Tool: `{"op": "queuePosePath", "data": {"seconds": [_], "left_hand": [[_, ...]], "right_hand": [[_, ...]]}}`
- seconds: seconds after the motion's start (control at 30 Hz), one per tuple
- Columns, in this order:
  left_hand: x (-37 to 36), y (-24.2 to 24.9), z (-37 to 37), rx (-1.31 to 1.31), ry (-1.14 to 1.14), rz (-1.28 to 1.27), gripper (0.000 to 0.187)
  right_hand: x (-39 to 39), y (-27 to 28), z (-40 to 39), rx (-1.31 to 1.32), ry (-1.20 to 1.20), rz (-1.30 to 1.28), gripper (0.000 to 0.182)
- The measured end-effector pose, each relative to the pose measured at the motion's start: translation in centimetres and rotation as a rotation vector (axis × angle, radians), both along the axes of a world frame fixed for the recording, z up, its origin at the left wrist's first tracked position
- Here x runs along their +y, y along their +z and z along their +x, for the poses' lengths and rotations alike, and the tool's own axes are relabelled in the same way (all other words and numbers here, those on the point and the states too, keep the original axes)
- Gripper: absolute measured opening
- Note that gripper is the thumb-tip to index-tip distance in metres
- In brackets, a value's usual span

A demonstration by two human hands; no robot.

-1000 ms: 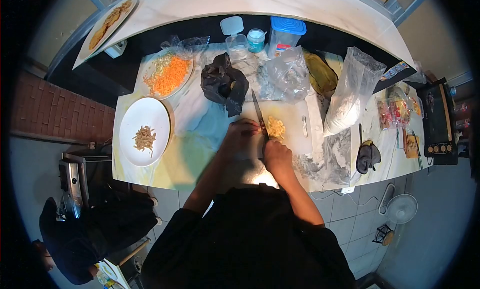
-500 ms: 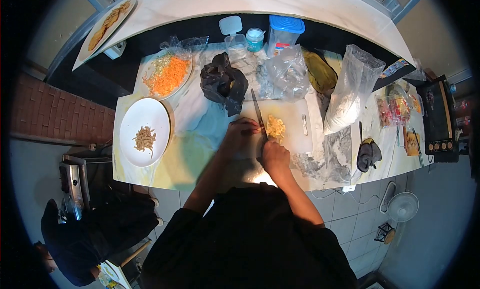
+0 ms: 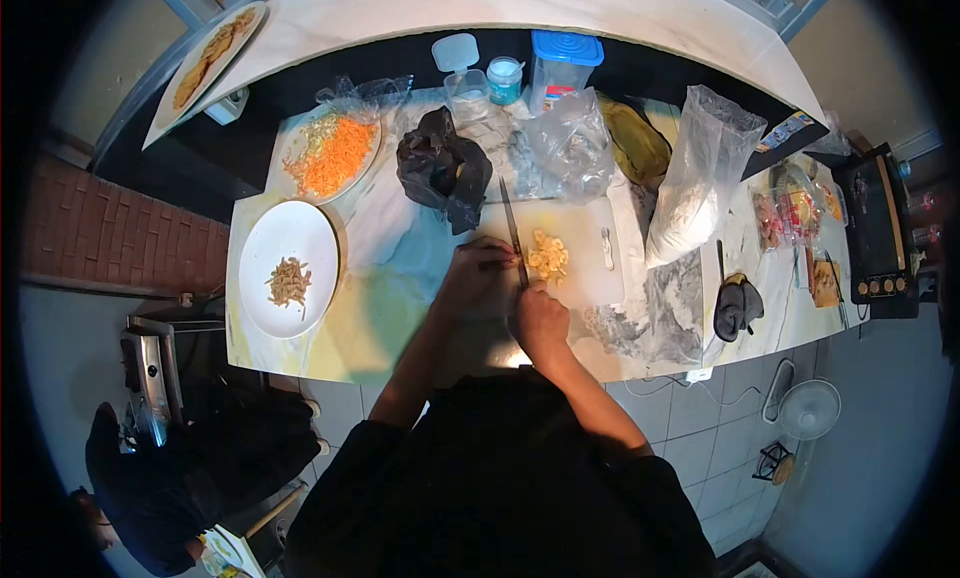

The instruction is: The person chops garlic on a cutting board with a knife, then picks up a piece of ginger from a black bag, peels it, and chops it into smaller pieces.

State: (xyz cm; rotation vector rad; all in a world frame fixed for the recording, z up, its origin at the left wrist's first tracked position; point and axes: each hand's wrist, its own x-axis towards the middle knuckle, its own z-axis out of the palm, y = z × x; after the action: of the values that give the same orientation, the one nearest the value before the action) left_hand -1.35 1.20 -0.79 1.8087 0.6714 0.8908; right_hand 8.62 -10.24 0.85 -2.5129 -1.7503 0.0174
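Marbled, pale tabletop fills the middle of the view, above a grey tiled floor and with a dark counter running behind it. On the table, beyond the fingers, lies a white cutting board. Far to the right of the fingers stands a tall clear plastic bag with white contents. Well to the left of the fingers sits a white plate with a small heap of pale shreds, and farther out on that side a plate of grated carrot. A crumpled black bag lies just beyond the fingers, to the left.

The right hand is closed around the handle of a knife, whose blade runs away from the person across the board. The left hand rests on the board with curled fingers just left of the blade; whether they pin anything I cannot tell. A small pile of chopped yellow pieces lies on the board immediately right of the blade, close to the fingertips.
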Motion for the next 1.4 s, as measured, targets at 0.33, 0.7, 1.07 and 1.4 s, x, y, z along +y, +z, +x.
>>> {"op": "queuePosePath", "data": {"seconds": [0.33,0.7,1.07,1.4], "left_hand": [[-0.1,0.3,0.2,0.072,0.04,0.133,0.016],[-0.2,0.2,0.1,0.002,0.024,0.09,0.018],[-0.1,-0.6,-0.1,-0.089,-0.008,0.03,0.021],[0.0,-1.4,-0.1,-0.15,-0.01,-0.267,0.024]], "right_hand": [[-0.4,-0.1,0.9,0.047,0.033,0.032,0.007],[0.7,3.6,3.0,0.257,0.023,-0.225,0.014],[1.4,3.6,1.9,0.254,-0.013,-0.215,0.012],[1.1,4.0,1.0,0.194,-0.029,-0.188,0.017]]}}
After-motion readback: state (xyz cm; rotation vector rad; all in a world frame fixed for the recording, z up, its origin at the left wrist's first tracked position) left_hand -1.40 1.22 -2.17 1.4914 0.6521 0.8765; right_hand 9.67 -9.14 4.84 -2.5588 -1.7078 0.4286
